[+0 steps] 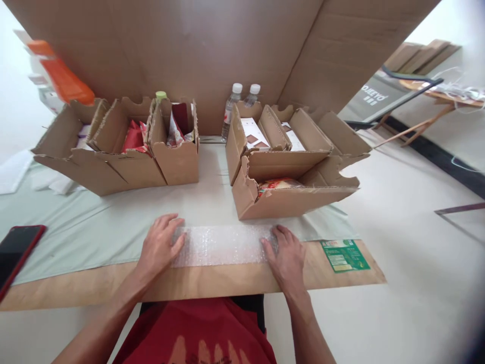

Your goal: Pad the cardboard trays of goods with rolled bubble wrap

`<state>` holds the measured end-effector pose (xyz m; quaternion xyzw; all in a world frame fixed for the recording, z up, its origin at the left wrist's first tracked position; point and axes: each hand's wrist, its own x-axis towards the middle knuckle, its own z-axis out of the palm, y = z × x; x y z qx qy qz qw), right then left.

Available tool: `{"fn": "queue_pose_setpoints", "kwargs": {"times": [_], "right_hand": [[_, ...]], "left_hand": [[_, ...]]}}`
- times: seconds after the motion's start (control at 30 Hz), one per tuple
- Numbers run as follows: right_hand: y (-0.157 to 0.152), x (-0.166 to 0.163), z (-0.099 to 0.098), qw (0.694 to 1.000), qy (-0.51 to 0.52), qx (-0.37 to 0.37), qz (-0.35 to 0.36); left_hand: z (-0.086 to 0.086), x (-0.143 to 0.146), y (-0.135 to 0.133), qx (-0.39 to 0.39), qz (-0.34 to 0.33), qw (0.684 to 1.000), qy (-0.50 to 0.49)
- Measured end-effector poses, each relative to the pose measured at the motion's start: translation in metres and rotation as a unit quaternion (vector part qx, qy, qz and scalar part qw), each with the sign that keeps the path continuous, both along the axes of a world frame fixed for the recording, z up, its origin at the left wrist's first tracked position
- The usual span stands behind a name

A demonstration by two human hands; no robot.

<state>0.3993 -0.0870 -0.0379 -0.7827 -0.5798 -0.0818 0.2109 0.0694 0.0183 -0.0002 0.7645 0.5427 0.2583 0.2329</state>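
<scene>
- Clock positions are taken from the bubble wrap (223, 246), which lies flat at the table's (235, 283) near edge, partly on pale cloth (212, 199)
- Wrap: clear, whitish, a long narrow strip; glossy blisters catch the light
- Left hand (159, 241), 9 o'clock: on the strip's end, thumb apart from the fingers
- Right hand (287, 255), 3 o'clock: on the opposite end, thumb likewise apart; whether either hand presses or only rests, cannot tell
- Green label (345, 256), 3 o'clock: small print illegible
- Grey panel (379, 96), 2 o'clock: white lettering, only partly legible
- Phone (17, 253), 9 o'clock: dark screen, red edge
- Three cardboard boxes (132, 174), 10 o'clock: open, holding packets
- Two capped bottles (229, 117), 12 o'clock: against a cardboard screen (212, 50)
- Front box (291, 203), 1 to 2 o'clock: stands just beyond the strip, obstructing that side; holds a red-printed packet (281, 183)
</scene>
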Motion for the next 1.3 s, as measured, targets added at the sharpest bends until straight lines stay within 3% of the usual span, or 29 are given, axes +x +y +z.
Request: {"fn": "queue_pose_setpoints", "kwargs": {"times": [0.07,0.17,0.27,0.4,0.53,0.63,0.73,0.87,1.0,1.03,1.1,1.2,1.3], "right_hand": [[0.002,-0.008,0.000,0.999,-0.003,0.032,0.024],[-0.004,-0.023,0.015,0.990,0.008,0.105,0.091],[-0.002,-0.048,0.045,0.971,0.018,0.163,0.173],[0.040,-0.093,0.082,0.952,0.021,0.146,0.269],[0.096,-0.119,0.098,0.951,0.011,0.113,0.287],[0.099,-0.113,0.095,0.948,0.020,0.092,0.303],[0.061,-0.096,0.076,0.936,0.023,0.028,0.349],[-0.006,-0.097,0.041,0.919,0.031,-0.041,0.391],[-0.032,-0.128,0.025,0.908,0.129,0.016,0.399],[-0.032,-0.134,0.024,0.908,0.172,0.039,0.380],[-0.027,-0.141,0.024,0.910,0.263,0.054,0.315],[-0.017,-0.141,0.025,0.902,0.371,-0.005,0.221],[-0.011,-0.139,0.023,0.889,0.408,-0.060,0.199]], "left_hand": [[-0.005,-0.002,0.007,0.052,-0.028,0.994,0.090],[-0.005,-0.009,0.007,0.070,-0.043,0.988,0.127],[0.001,-0.022,-0.010,0.008,-0.031,0.995,0.097],[0.008,-0.038,-0.037,-0.156,0.031,0.986,-0.058],[0.010,-0.041,-0.047,-0.270,0.076,0.928,-0.245],[0.008,-0.044,-0.051,-0.380,0.076,0.865,-0.320],[0.006,-0.049,-0.059,-0.477,0.063,0.797,-0.365],[0.010,-0.048,-0.068,-0.527,0.049,0.739,-0.416],[0.020,-0.041,-0.071,-0.542,0.022,0.693,-0.474],[0.021,-0.040,-0.072,-0.539,0.012,0.698,-0.471],[0.023,-0.039,-0.072,-0.519,-0.004,0.742,-0.424],[0.023,-0.034,-0.069,-0.438,-0.022,0.853,-0.283],[0.021,-0.022,-0.060,-0.308,-0.046,0.946,-0.092]]}}
